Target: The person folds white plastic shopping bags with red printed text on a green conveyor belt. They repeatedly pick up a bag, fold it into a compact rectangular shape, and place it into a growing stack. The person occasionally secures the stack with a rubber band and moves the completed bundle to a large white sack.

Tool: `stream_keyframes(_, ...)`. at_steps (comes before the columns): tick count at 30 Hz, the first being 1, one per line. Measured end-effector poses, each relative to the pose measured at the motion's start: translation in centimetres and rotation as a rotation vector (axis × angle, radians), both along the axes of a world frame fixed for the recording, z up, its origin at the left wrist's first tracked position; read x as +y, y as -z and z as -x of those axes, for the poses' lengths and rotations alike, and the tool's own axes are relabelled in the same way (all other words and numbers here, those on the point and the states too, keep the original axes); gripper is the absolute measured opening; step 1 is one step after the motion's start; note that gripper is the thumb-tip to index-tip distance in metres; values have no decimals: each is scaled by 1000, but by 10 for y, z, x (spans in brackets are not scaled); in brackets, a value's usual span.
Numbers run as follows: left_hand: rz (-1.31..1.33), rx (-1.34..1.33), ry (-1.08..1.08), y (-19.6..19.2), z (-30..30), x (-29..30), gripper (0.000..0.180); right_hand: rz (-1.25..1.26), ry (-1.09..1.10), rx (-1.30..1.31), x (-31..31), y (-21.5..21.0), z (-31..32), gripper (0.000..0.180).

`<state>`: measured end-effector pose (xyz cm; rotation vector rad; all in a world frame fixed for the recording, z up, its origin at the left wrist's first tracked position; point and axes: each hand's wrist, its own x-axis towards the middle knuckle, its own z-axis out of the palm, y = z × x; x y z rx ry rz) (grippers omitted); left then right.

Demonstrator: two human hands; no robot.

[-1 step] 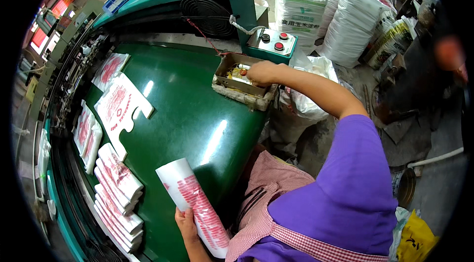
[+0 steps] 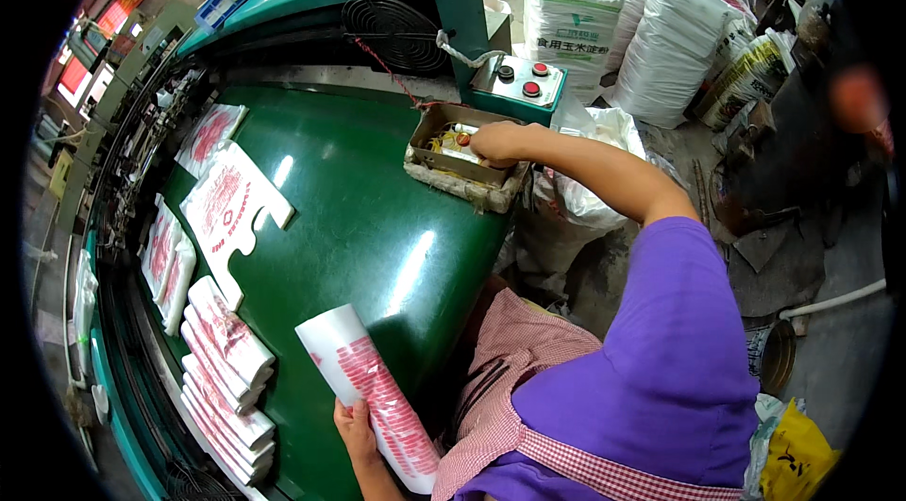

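Along the near side of the green desk (image 2: pixel 349 171), the person's left hand (image 2: pixel 356 427) is clamped on a white folded bundle (image 2: pixel 373 388) with red print, the thumb on top and the fingers mostly out of sight beneath. The bundle slants from over the desk toward the person's checked apron (image 2: pixel 524 341), its far end leaning left. At the far right of the desk, the right hand (image 2: pixel 502 142) reaches down into a small box (image 2: pixel 462 166) where yellow bands (image 2: pixel 438 140) lie loose. Its fingertips are hidden from where I stand, so I cannot tell whether they are apart, together or holding anything. The box sits on a ragged pale pad (image 2: pixel 453 185), and just beyond it is a control box (image 2: pixel 519 81) with red and black buttons. On the left of the desk I see a stack of folded bags (image 2: pixel 226 359) and, farther off, a flat printed bag (image 2: pixel 225 208). Full white sacks (image 2: pixel 576 20) stand at the far right.
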<state>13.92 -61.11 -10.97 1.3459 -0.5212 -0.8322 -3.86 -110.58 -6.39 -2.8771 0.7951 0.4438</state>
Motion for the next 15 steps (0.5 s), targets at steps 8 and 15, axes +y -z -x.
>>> stream_keyframes(8, 65, -45, -41, -6, -18, -8, 45, 78, 126, -313, -15, -24, 12, 18)
stream_keyframes(15, 284, 64, -109, -32, -16, -66, 35, 221, 136, -300, -18, -44, 5, 19)
